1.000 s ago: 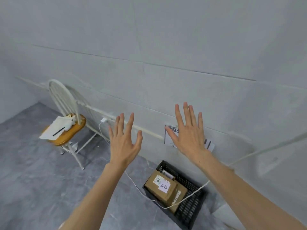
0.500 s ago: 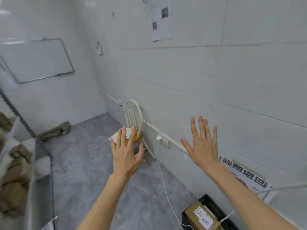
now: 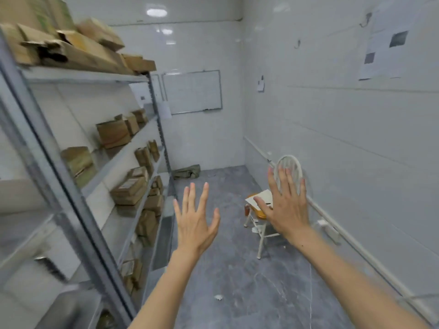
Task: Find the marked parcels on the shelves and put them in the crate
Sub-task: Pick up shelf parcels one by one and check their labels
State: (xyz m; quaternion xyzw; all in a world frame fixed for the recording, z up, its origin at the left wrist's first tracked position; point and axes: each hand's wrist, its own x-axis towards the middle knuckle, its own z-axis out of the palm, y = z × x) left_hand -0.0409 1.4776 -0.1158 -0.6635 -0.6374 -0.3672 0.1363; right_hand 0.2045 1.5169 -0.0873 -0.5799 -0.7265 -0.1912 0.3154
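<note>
The parcels are ranged along the shelves, left of both hands; the left hand is nearer, the right hand farther. Both are spread, empty.

Grey metal shelves run along the left wall, brown cardboard parcels sitting on every tier. On the grey floor stand a chair and a crumpled scrap.
</note>
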